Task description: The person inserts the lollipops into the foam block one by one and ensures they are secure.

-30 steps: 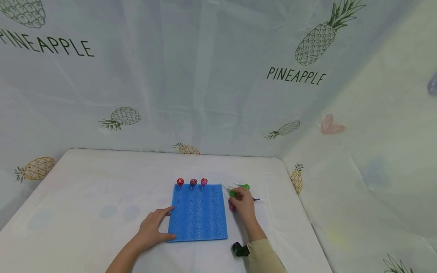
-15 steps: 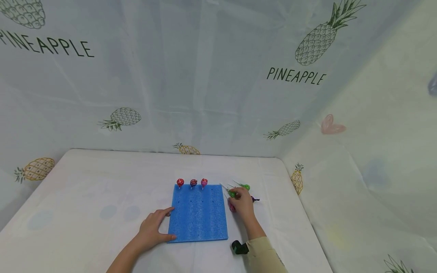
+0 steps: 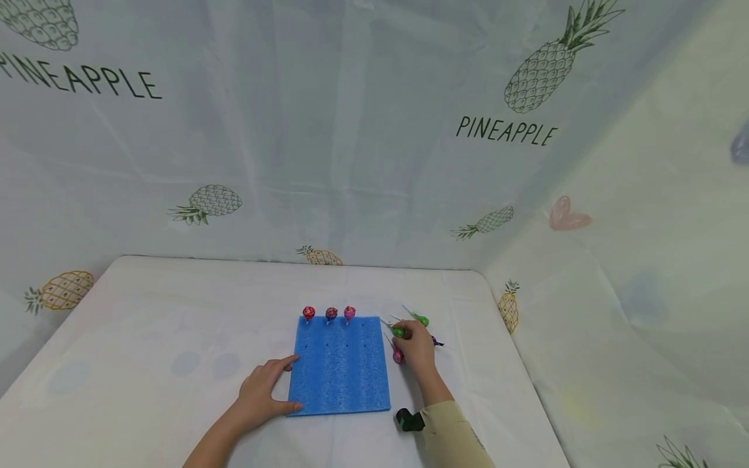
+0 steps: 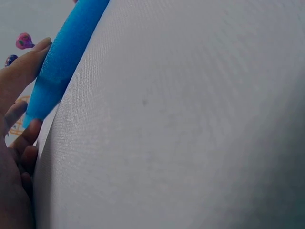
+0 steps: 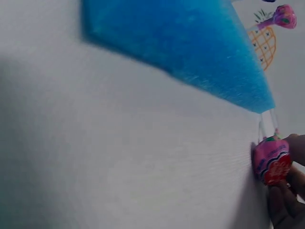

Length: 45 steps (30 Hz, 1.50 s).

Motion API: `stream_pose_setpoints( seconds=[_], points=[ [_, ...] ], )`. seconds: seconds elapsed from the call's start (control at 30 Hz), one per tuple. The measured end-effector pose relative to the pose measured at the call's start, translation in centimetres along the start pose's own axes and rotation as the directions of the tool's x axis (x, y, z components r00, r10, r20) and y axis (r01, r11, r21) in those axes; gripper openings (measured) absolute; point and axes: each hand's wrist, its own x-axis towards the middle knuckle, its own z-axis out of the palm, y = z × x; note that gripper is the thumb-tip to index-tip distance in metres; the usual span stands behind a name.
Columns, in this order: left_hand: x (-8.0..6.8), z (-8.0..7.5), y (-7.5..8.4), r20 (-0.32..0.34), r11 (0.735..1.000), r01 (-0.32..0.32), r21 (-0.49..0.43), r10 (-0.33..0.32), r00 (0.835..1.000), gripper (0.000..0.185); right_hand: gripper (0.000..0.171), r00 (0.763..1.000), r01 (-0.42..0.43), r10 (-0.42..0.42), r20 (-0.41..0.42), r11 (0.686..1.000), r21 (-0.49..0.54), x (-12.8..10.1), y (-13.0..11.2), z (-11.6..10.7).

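A blue foam board (image 3: 339, 374) lies on the white table, with three wrapped lollipops along its far edge: a red one (image 3: 309, 313), a dark one (image 3: 331, 313) and a pink one (image 3: 350, 312). My left hand (image 3: 261, 392) holds the board's left side, thumb at the near corner and fingers farther up the edge. Right of the board, my right hand (image 3: 419, 351) pinches a green lollipop (image 3: 398, 332) whose stick points toward the board. Just below its fingers lies a pink lollipop (image 3: 398, 355), close up in the right wrist view as a pink and red wrapper (image 5: 272, 161).
Another green lollipop (image 3: 421, 320) lies beyond the right hand. A purple wrapper (image 3: 437, 341) shows partly behind that hand. Small holes dot the board in a row below the standing lollipops. A pineapple-print cloth (image 3: 374, 162) rises behind the table (image 3: 193, 312).
The right hand stays at the green lollipop with only slight shifts of its fingers. The farther green lollipop's stick has turned a little. The left hand and board have not moved.
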Motion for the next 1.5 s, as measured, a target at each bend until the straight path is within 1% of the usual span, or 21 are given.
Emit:
stream_pose_setpoints(
  seconds=[0.07, 0.17, 0.3, 0.43, 0.53, 0.63, 0.73, 0.83, 0.9, 0.97, 1.1, 1.17, 1.3, 1.4, 1.5],
  points=[
    [0.0, 0.0, 0.0, -0.001, 1.000, 0.002, 0.002, -0.002, 1.000, 0.096, 0.020, 1.000, -0.012, 0.012, -0.011, 0.999, 0.031, 0.0, 0.1, 0.1],
    [0.0, 0.0, 0.0, -0.002, 1.000, 0.003, 0.001, -0.003, 1.000, 0.096, 0.018, 0.999, -0.023, 0.026, -0.028, 0.994, 0.106, -0.1, 0.4, 0.2],
    [0.0, 0.0, 0.0, 0.001, 1.000, 0.006, 0.001, -0.006, 1.000, 0.095, 0.019, 0.998, -0.025, 0.039, -0.058, 0.975, 0.222, -0.4, 0.8, 0.4],
    [0.0, 0.0, 0.0, 0.007, 1.000, 0.010, 0.005, -0.010, 1.000, 0.096, 0.021, 0.995, -0.019, 0.044, -0.085, 0.961, 0.275, -0.6, 0.7, 0.5],
    [0.0, 0.1, 0.0, 0.007, 1.000, 0.009, 0.007, -0.009, 1.000, 0.096, 0.019, 0.995, -0.020, 0.050, -0.089, 0.951, 0.307, -0.8, 0.2, 0.5],
    [0.0, 0.1, -0.1, 0.005, 1.000, 0.007, 0.008, -0.007, 1.000, 0.096, 0.019, 0.995, -0.026, 0.061, -0.085, 0.930, 0.367, -1.1, -0.3, 0.4],
    [0.0, 0.1, 0.0, 0.005, 1.000, 0.005, 0.007, -0.005, 1.000, 0.096, 0.020, 0.996, -0.020, 0.058, -0.073, 0.898, 0.440, -1.4, -1.1, 0.1],
    [0.0, 0.0, 0.0, 0.004, 1.000, 0.004, 0.003, -0.004, 1.000, 0.096, 0.020, 0.998, 0.010, 0.023, -0.062, 0.874, 0.485, -2.1, -2.7, -0.7],
    [0.0, 0.0, 0.0, 0.004, 1.000, 0.003, 0.002, -0.003, 1.000, 0.096, 0.021, 0.998, 0.022, 0.009, -0.060, 0.866, 0.499, -2.5, -3.7, -1.2],
    [0.0, -0.1, 0.0, 0.006, 1.000, 0.003, 0.001, -0.003, 1.000, 0.096, 0.023, 0.998, 0.037, -0.005, -0.067, 0.869, 0.494, -2.8, -4.5, -1.5],
    [0.0, -0.1, 0.0, 0.012, 1.000, 0.005, 0.000, -0.005, 1.000, 0.096, 0.027, 0.996, 0.051, -0.011, -0.087, 0.874, 0.483, -3.0, -4.9, -1.5],
    [0.0, -0.1, 0.0, 0.012, 1.000, 0.006, -0.001, -0.006, 1.000, 0.096, 0.028, 0.994, 0.083, -0.039, -0.105, 0.883, 0.462, -3.0, -5.0, -1.5],
    [0.0, -0.1, -0.1, 0.009, 1.000, 0.004, 0.002, -0.004, 1.000, 0.097, 0.029, 0.986, 0.157, -0.113, -0.125, 0.885, 0.438, -3.0, -5.1, -1.6],
    [0.0, -0.1, 0.0, 0.007, 1.000, 0.000, 0.002, 0.000, 1.000, 0.096, 0.030, 0.980, 0.196, -0.154, -0.128, 0.872, 0.448, -2.9, -5.3, -1.7],
    [0.0, -0.1, 0.0, 0.007, 1.000, 0.000, 0.004, 0.000, 1.000, 0.096, 0.031, 0.979, 0.202, -0.165, -0.121, 0.860, 0.468, -2.8, -5.4, -1.8]
  ],
)
